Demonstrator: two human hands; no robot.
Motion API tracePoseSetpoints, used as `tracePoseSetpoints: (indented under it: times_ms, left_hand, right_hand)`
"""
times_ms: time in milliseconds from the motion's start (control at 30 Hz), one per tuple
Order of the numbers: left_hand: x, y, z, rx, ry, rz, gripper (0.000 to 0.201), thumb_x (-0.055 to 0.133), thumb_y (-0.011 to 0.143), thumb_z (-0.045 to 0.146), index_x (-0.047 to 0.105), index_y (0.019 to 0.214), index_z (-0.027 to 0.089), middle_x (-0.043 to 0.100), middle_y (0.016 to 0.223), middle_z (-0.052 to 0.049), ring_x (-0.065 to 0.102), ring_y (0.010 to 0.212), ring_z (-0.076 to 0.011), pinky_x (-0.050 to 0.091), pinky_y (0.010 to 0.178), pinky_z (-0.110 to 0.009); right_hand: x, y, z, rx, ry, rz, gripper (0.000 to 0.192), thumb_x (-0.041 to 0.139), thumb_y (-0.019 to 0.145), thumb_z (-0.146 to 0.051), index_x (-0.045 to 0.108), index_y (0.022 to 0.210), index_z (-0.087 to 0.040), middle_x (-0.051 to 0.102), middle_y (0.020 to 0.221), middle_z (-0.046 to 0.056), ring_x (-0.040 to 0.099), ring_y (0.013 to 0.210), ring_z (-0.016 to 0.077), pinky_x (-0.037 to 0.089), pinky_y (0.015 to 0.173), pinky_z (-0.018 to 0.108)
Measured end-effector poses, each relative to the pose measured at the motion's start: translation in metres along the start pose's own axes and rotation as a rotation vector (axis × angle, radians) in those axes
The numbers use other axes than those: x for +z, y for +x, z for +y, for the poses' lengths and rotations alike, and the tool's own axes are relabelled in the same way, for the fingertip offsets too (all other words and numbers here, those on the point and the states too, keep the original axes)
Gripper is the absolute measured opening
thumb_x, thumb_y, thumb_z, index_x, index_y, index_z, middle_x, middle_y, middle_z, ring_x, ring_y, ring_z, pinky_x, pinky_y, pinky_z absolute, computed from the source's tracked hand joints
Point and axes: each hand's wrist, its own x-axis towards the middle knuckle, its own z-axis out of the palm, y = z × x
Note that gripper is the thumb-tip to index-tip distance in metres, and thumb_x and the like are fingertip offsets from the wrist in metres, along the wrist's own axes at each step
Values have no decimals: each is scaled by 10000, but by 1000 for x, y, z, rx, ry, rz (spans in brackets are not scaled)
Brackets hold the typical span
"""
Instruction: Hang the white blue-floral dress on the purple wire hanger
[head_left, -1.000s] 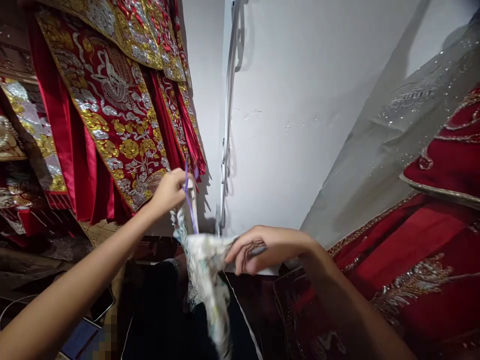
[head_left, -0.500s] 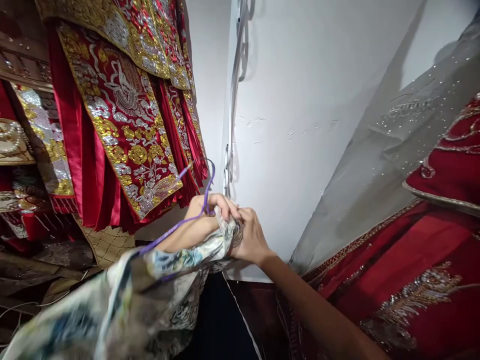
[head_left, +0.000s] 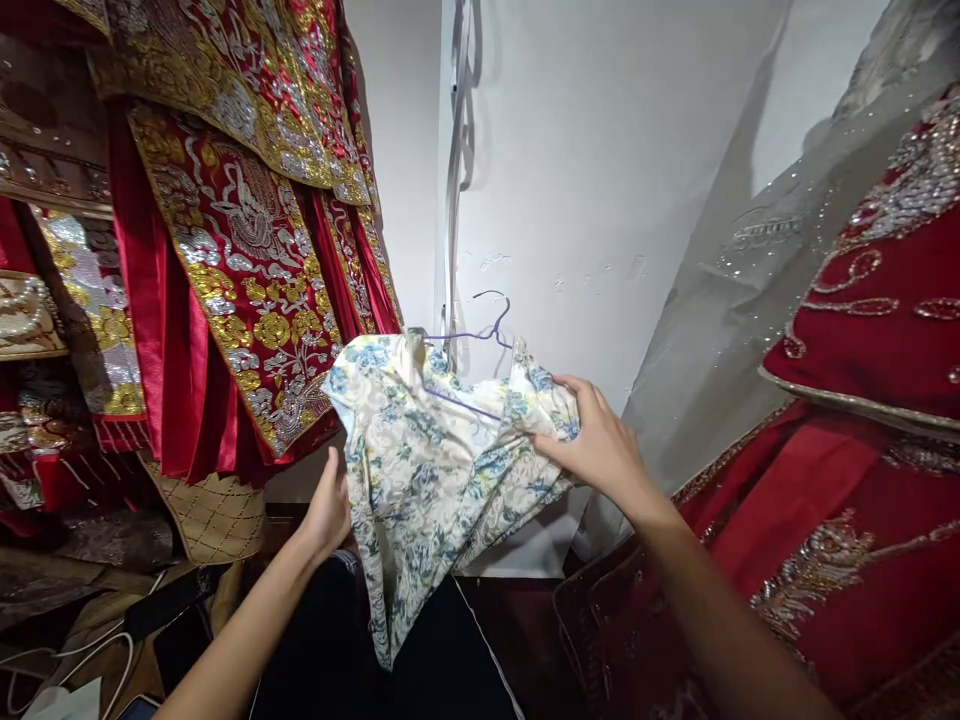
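Several red garments heavily embroidered in gold and silver (head_left: 262, 270) hang along the left, their tops cut off by the upper edge. Below them, a looped white cable (head_left: 129, 655) runs out at the picture's left edge, beside dark flat objects too dim to make out. A tan quilted cloth (head_left: 217, 520) hangs nearer the middle, its upper part hidden behind the red hems.

The left hand (head_left: 328, 515) is at the left side of a white sleeveless top with a blue, green and yellow floral print (head_left: 409, 450); its thumb points up, but the fingers are hidden, so I cannot tell whether they grip. The top is held up in front of the person's dark-clothed lap (head_left: 450, 665). Within its neckline sits a thin purple hanger (head_left: 496, 333), hook upward (a lower bar shows inside the opening); cloth hides the hanger's ends, so their seating in the shoulders cannot be told.

The right hand (head_left: 600, 445) pinches the top's right shoulder, thumb in front. Farther right, a sheer grey fabric with sparkles (head_left: 690, 330) slants down behind red clothing trimmed with silver beading (head_left: 877, 350), cut off by the right edge.
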Motion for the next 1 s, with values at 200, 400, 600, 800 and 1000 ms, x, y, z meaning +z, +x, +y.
tracePoseSetpoints:
  times_ms: [200,400,600,800,1000]
  left_hand:
    - [11,-28,-48,-181,115,34,804,857,702,391,534,1407,177,607,1390,-146,514,1342,-358,356,1174,-491]
    - [23,-63,-101,-252,-80,181,832,835,736,292,447,1466,197,577,1424,-153,529,1334,-328,389,1157,-467]
    - [33,-88,-129,-274,-188,174,861,854,710,276,461,1473,213,617,1380,-141,551,1312,-326,360,1181,-456]
    - [23,-87,-112,-323,-94,-24,745,813,767,322,519,1443,213,658,1320,-148,551,1311,-338,371,1171,-494]
    - [12,-97,-108,-292,-13,152,740,852,697,357,578,1366,200,691,1262,-140,582,1270,-356,392,1148,-501]
  right_hand:
    - [23,35,-14,-110,49,1,884,728,663,-466,382,1439,-221,541,1374,155,559,1187,407,479,927,517]
    - [61,-19,-44,-230,430,-97,855,683,797,-406,276,1540,-287,427,1535,110,373,1422,354,316,1147,563]
    - [122,-121,-74,46,890,-92,448,590,892,-320,522,1325,-229,615,1320,135,562,1258,298,429,1080,499]
    - [131,-142,-72,273,959,-32,329,628,854,-299,603,1173,-220,674,1173,115,634,1100,278,517,950,459]
    - [115,-129,-93,218,832,-135,277,606,818,-204,663,1087,-231,662,1020,77,618,949,250,516,806,376]
